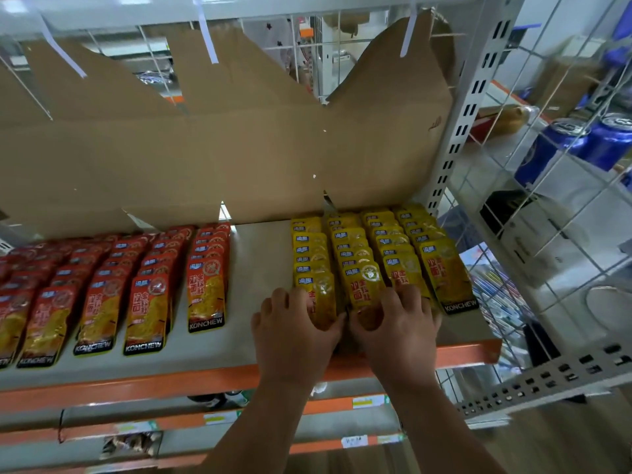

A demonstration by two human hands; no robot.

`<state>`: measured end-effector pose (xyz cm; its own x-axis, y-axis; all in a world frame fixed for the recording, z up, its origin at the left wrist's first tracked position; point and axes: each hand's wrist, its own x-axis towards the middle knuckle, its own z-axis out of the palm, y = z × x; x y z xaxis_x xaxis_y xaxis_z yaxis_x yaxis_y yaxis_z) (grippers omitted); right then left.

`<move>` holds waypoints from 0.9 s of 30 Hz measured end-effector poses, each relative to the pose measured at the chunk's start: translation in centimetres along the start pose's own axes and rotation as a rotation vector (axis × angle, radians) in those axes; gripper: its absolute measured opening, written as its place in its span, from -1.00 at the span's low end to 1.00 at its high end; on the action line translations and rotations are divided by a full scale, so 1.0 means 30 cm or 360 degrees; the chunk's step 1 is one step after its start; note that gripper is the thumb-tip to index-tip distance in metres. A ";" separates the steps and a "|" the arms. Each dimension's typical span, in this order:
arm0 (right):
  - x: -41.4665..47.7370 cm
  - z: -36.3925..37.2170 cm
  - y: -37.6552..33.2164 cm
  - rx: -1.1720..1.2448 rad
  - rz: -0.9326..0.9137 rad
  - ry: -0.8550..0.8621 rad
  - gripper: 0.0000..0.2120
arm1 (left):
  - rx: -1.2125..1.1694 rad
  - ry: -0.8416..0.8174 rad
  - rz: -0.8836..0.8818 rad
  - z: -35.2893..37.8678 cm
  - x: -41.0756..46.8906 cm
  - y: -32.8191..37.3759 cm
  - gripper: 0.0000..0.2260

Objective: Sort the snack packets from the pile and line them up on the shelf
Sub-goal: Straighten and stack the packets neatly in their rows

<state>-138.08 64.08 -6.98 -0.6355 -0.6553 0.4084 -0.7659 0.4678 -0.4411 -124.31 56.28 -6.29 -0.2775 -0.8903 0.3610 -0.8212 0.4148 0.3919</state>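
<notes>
Yellow snack packets (441,268) lie in several overlapping rows on the right part of the white shelf (260,268). Red snack packets (205,289) lie in similar rows on the left. My left hand (294,331) rests on the front packet of the leftmost yellow row, fingers bent over its lower end. My right hand (396,326) lies beside it on the front packets of the two middle yellow rows, fingers curled over them. Both hands hide the lower ends of those packets.
A cardboard sheet (239,148) stands along the back of the shelf. An orange front rail (136,388) edges it, with lower shelves below. A white upright post (458,131) and a wire grid (564,200) stand to the right, blue cans (608,142) behind the grid.
</notes>
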 end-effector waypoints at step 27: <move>0.008 0.001 -0.007 -0.0108 -0.0001 -0.0162 -0.50 | -0.0100 -0.0008 -0.0044 0.002 -0.001 -0.009 -0.56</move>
<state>-138.07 63.81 -6.81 -0.6245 -0.7108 0.3238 -0.7733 0.5043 -0.3844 -124.12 56.19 -6.47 -0.2576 -0.9026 0.3449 -0.7957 0.4007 0.4542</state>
